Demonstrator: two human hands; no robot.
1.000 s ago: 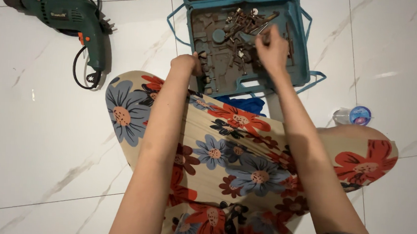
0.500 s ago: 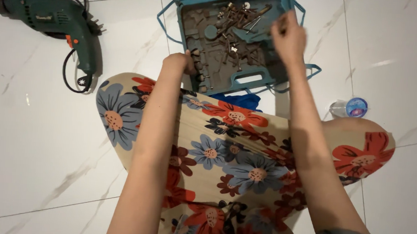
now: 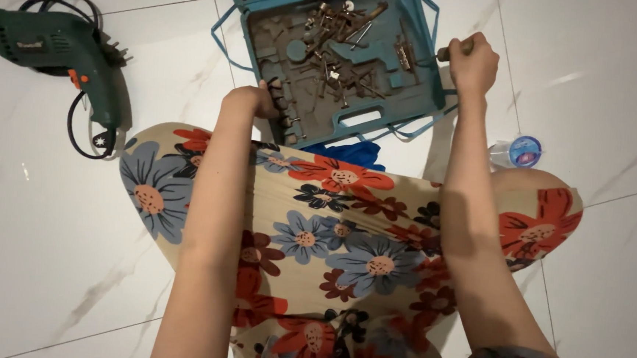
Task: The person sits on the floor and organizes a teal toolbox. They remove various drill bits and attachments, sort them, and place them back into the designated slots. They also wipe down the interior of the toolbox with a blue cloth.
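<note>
An open blue tool case (image 3: 420, 89) lies on the white floor in front of my knees, its tray full of rusty bits and screws (image 3: 335, 32). My left hand (image 3: 253, 100) grips the case's near left edge. At the case's right edge my right hand (image 3: 473, 63) is closed around a small dark-tipped tool with a pale handle (image 3: 444, 54), lifted clear of the tray. My lap is covered by a beige cloth with large red and blue flowers (image 3: 345, 225).
A green electric drill (image 3: 61, 45) with a coiled black cord lies on the tiles at the left. A small clear cup with a blue lid (image 3: 518, 151) sits by my right knee. Blue cloth (image 3: 349, 153) shows under the case's near edge.
My right hand has come out of the case's tray and moved to the right edge, closed on the small tool. The left hand stays on the case's edge.
</note>
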